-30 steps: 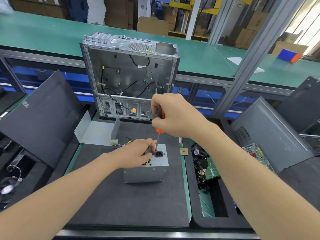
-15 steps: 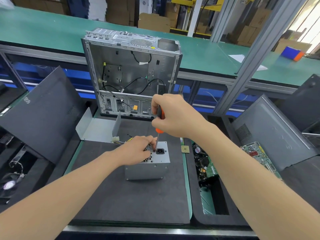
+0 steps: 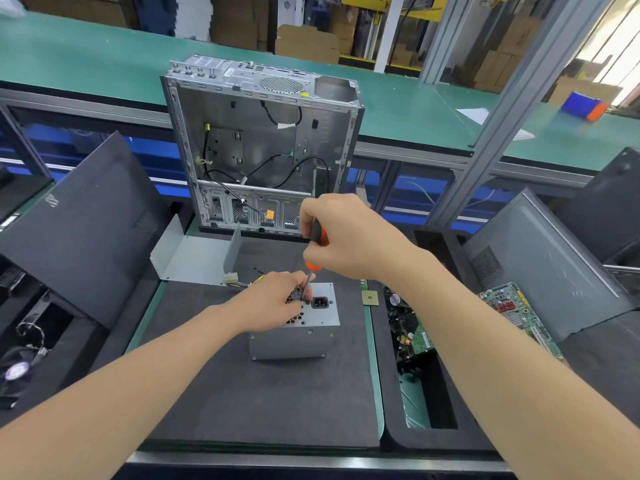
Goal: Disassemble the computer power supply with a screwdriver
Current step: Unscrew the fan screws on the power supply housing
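The power supply (image 3: pixel 304 329) lies flat on the desk (image 3: pixel 259 403) in front of me, its face with the black power socket (image 3: pixel 319 302) turned upward, I think so that the screws of this face can be reached from above. My right grip (image 3: pixel 349 237) is closed around the orange-and-black handle of the screwdriver (image 3: pixel 319 235), above the power supply, and holds it almost upright — a straight tool should slip out of the screw head less easily. My left grip (image 3: pixel 273 299) rests on top of the power supply, and its fingertips are gathered around the thin steel shaft just beside the socket. This, I judge, serves two purposes: to press the box down and to guide the tip. The tip itself and the screw are hidden under my fingers, so I cannot tell how far the screw is out. The power supply is a box of plain grey sheet metal with sharp folded edges and a field of small ventilation holes. It looks smooth and a bit slippery, while the desk under it is covered with a dark, matte mat that should stop it from sliding. Behind the power supply stands the open computer case (image 3: pixel 263 133), of the same grey metal, with loose black cables inside — and behind it to the left lies a bent metal cover (image 3: pixel 194 258). To the right of the power supply are a small square processor chip (image 3: pixel 370 298) and green circuit boards (image 3: pixel 417 337).
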`<state>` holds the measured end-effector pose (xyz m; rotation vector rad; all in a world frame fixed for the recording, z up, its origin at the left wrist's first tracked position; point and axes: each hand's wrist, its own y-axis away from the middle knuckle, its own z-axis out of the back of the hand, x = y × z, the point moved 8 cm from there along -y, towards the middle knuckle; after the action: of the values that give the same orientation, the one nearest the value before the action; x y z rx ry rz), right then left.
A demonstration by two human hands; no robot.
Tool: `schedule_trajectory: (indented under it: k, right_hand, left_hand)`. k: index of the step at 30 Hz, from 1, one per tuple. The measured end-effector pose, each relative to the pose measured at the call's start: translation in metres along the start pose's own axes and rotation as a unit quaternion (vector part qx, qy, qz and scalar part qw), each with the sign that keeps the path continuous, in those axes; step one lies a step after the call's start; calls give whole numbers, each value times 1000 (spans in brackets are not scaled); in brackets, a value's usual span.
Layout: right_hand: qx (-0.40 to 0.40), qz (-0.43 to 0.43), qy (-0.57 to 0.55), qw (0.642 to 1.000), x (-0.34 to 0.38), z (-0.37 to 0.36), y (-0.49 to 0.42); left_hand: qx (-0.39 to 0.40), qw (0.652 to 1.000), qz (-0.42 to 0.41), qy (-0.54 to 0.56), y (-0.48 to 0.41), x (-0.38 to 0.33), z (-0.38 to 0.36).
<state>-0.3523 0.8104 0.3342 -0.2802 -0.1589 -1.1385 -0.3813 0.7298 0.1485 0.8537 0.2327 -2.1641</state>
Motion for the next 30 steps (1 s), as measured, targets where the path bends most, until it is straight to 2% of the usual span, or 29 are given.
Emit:
schedule_trajectory:
  k: [5,13,30]
  right_hand:
    - [-49,-5,-8,999,-1,17,-1]
    - [-31,-17,-5,999,-5,11,1]
    - [-43,-28,3,999,-8,8,3]
  left_hand:
    - [-2,1000,-4,7,1,0,0]
    - [-17,1000,-12,2,-1,1,0]
    - [-32,999,-24,-7,-3,1,2]
